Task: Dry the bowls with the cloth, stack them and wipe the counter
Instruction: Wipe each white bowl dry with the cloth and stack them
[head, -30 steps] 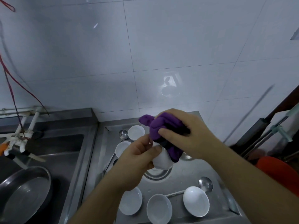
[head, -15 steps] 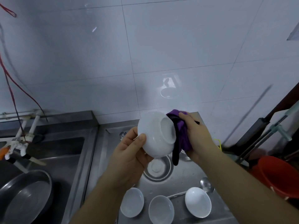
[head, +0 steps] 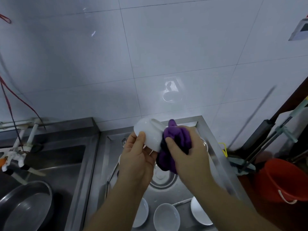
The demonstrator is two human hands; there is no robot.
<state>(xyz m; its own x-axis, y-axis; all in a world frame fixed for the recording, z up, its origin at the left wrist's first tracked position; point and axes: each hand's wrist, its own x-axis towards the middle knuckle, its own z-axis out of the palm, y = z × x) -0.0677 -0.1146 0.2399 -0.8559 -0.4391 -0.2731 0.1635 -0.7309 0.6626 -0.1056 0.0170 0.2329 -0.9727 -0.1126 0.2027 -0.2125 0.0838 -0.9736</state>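
Observation:
My left hand (head: pixel 136 161) grips a white bowl (head: pixel 148 133) by its rim, thumb on the outer wall, the bowl tipped so its foot points up and right. My right hand (head: pixel 188 157) holds a bunched purple cloth (head: pixel 175 144) and presses it against the bowl's right side. Both hands are raised above the steel counter (head: pixel 215 145). Three more white bowls (head: pixel 166 216) lie open side up near the front edge, partly hidden by my forearms.
A round drain (head: pixel 164 179) sits in the counter under my hands. A steel sink (head: pixel 55 160) with a metal basin (head: pixel 25 204) and a tap (head: pixel 15 154) is at the left. An orange bucket (head: pixel 283 180) and mop handles stand at the right.
The bowl has turned from its foot facing right to facing up and right. The cloth has come from behind the bowl round to its right side, bunched in my right hand.

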